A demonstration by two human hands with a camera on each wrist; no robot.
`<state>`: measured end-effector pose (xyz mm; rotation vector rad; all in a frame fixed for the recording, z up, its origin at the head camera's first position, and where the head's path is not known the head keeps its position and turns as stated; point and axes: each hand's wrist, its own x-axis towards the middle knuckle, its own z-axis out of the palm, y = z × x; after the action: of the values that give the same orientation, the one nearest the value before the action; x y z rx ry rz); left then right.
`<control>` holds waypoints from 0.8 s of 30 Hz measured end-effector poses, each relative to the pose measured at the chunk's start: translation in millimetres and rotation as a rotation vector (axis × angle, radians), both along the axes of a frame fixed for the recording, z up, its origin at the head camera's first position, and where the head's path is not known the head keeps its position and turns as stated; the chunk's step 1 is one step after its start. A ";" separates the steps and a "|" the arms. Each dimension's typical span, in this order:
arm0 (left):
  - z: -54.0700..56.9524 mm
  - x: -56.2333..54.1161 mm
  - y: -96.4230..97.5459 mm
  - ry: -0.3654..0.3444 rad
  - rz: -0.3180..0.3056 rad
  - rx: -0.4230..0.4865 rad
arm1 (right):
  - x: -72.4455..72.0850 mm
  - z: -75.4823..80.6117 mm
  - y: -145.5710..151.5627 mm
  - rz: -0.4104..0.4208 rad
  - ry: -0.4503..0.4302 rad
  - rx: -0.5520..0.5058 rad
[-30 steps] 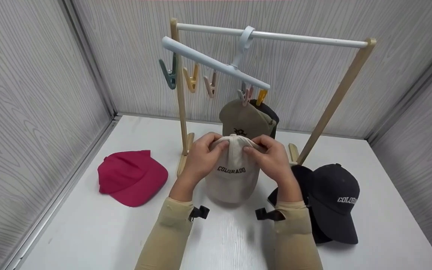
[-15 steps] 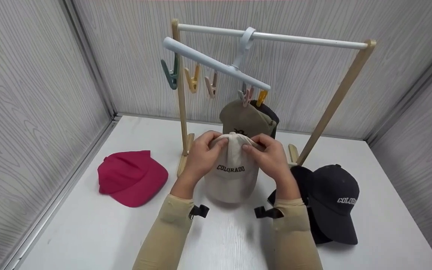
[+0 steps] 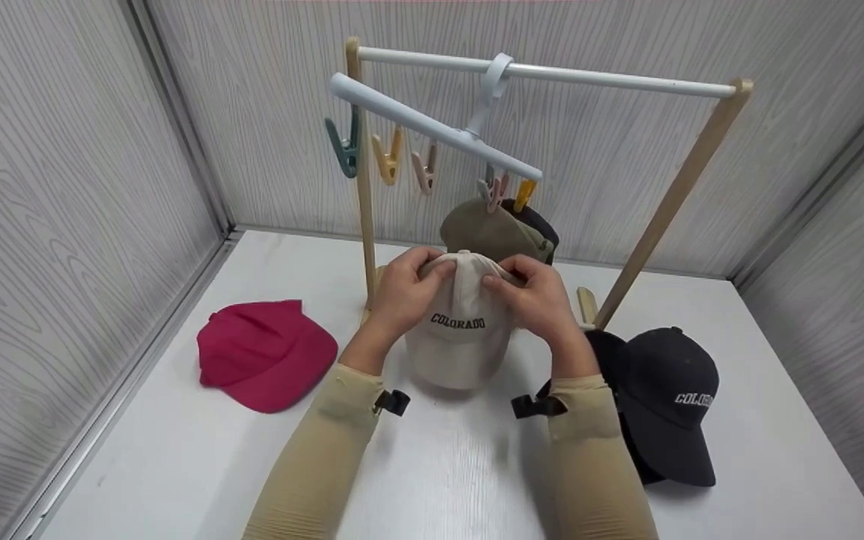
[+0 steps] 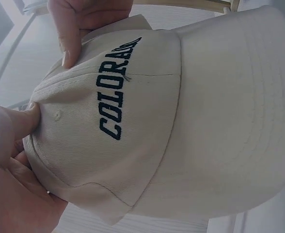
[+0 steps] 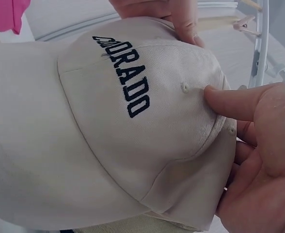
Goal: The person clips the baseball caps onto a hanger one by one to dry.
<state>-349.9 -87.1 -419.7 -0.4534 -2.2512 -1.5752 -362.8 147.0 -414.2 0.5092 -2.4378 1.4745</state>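
A cream baseball cap [image 3: 462,341] with dark COLORADO lettering hangs from both hands, its brim pointing down. At the left of its crown, my left hand [image 3: 406,291] pinches the fabric between thumb and fingers. My right hand [image 3: 541,298] pinches the crown's other side. Close up in the left wrist view, the cap [image 4: 147,121] shows its front panels and wide brim, with the left thumb pressing near the top. In the right wrist view the right thumb presses on the cap [image 5: 133,111] while the other fingers curl behind it.
Behind stands a wooden rack with a white rod [image 3: 619,77]. A pale blue hanger [image 3: 432,127] on it carries several clips, and an olive cap [image 3: 488,229] and a black cap hang there. A crimson cap [image 3: 267,352] lies left, a navy cap [image 3: 672,397] over another dark cap right.
Both hands have lifted the cream cap slightly up and away, toward the hanging caps, so it now covers the emblem of the olive one. Their pinch is unchanged.
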 end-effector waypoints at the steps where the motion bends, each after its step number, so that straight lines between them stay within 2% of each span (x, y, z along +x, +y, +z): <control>1: 0.9 -1.4 -0.2 -0.008 0.004 -0.006 | -1.7 1.2 0.3 -0.001 -0.001 0.010; 5: 4.0 -7.3 -0.3 -0.034 0.013 -0.033 | -7.6 6.1 1.8 0.001 -0.014 0.043; 10: 7.9 -12.8 0.3 -0.054 -0.007 -0.035 | -14.0 12.9 3.8 0.012 -0.020 0.068; 19: 15.1 -21.3 3.2 -0.021 0.002 -0.023 | -23.8 23.3 8.6 0.035 0.008 0.147; 24: 21.2 -23.6 5.6 -0.030 -0.011 0.006 | -29.2 30.4 13.1 0.040 0.005 0.172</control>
<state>-373.5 -81.5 -398.5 -0.4439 -2.2693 -1.6049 -392.0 160.0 -383.9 0.5984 -2.5783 1.2831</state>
